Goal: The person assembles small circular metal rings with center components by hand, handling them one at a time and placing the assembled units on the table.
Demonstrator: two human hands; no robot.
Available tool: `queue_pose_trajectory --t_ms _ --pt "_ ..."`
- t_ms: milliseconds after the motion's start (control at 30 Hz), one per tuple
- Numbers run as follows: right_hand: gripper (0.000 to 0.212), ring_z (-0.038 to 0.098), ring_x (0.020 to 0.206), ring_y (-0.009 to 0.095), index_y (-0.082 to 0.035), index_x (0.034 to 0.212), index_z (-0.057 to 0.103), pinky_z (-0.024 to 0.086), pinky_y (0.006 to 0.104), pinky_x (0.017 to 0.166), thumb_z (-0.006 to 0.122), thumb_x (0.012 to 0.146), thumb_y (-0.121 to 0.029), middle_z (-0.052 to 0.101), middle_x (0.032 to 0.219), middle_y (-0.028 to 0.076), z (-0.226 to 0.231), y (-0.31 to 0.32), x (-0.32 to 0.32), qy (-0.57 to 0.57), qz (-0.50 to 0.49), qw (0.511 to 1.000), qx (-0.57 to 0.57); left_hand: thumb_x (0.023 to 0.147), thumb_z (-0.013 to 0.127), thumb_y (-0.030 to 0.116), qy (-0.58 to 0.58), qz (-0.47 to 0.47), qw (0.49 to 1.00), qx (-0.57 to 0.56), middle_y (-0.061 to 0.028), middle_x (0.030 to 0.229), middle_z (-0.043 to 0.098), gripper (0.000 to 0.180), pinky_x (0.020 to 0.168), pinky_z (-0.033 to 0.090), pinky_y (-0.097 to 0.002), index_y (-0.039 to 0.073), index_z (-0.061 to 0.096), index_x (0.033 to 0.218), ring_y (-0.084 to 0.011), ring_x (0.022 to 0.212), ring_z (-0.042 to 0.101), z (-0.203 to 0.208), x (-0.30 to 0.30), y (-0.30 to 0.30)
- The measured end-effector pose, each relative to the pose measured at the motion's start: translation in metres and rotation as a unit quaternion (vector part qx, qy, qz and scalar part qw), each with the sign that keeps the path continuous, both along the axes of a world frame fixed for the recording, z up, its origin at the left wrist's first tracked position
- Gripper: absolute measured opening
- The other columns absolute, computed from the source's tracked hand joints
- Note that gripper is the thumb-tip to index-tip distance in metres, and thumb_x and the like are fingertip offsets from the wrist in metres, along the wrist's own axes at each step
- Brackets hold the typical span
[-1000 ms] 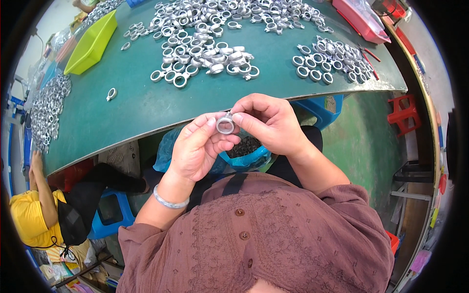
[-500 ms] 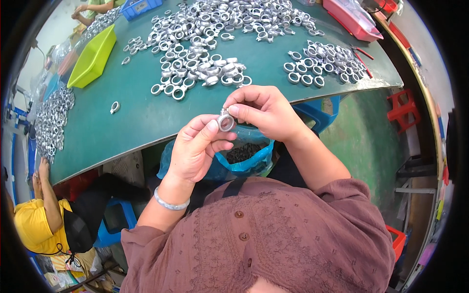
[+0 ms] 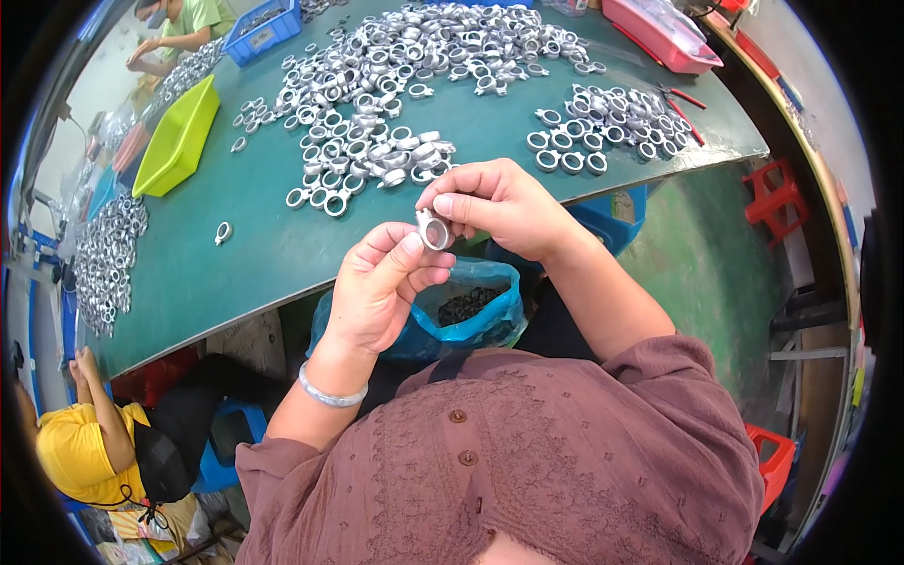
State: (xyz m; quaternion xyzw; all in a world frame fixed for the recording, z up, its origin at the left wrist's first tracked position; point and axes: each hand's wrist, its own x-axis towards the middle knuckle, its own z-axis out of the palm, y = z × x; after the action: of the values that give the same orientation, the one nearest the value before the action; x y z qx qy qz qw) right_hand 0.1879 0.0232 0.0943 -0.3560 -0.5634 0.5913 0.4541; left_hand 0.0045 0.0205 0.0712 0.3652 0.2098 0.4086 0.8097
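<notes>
A small silver metal ring part (image 3: 433, 229) is pinched between both hands just off the near edge of the green table (image 3: 254, 254). My left hand (image 3: 381, 282) grips it from below with thumb and fingers. My right hand (image 3: 499, 205) holds it from above with its fingertips. Under the hands, a blue plastic bag (image 3: 471, 315) with small dark pieces sits open on my lap. A neat row of the same ring parts (image 3: 367, 165) lies on the table just beyond the hands.
A big loose heap of ring parts (image 3: 424, 47) covers the table's far side, with a sorted group (image 3: 603, 122) at right and a single ring (image 3: 222, 232) at left. A yellow-green tray (image 3: 179, 137), blue crate (image 3: 264, 30), pink tray (image 3: 659, 28). Other people sit at left.
Both hands with the ring have stayed together; the view has shifted so they sit lower and nearer the table edge. The grip on the ring looks the same.
</notes>
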Motion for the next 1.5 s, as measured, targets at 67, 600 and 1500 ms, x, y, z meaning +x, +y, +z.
queue_pose_trajectory --t_ms 67,600,1500 --pt "0.014 0.051 0.065 0.004 -0.003 0.092 0.062 0.04 0.0182 0.056 0.054 0.085 -0.012 0.061 0.078 0.0 -0.003 0.001 0.004 0.007 -0.002 1.0 -0.005 0.086 0.054 0.012 0.002 -0.004 1.0 -0.003 -0.0096 0.088 0.062 0.012 0.07 0.052 -0.0263 0.001 0.055 0.09 -0.0175 0.08 0.062 0.001 0.004 0.001" --pt "0.022 0.056 0.07 0.007 0.003 0.094 0.059 0.045 0.021 0.064 0.061 0.075 -0.008 0.062 0.079 0.004 0.007 0.032 0.103 -0.246 -0.237 0.937 0.078 0.089 0.046 0.01 0.109 -0.001 0.993 0.048 -0.013 0.092 0.06 0.016 0.067 0.05 -0.0257 0.0 0.053 0.098 -0.0169 0.077 0.061 0.001 0.021 0.004" --pt "0.018 0.054 0.074 0.029 -0.006 0.091 0.06 0.044 0.0354 0.066 0.062 0.073 -0.011 0.053 0.08 0.011 -0.008 0.05 0.012 -0.462 -0.143 0.804 0.347 0.087 0.048 0.009 0.151 0.046 0.986 0.056 -0.0103 0.086 0.061 0.013 0.061 0.049 -0.0238 0.0 0.055 0.095 -0.0141 0.07 0.059 -0.011 -0.018 -0.004"
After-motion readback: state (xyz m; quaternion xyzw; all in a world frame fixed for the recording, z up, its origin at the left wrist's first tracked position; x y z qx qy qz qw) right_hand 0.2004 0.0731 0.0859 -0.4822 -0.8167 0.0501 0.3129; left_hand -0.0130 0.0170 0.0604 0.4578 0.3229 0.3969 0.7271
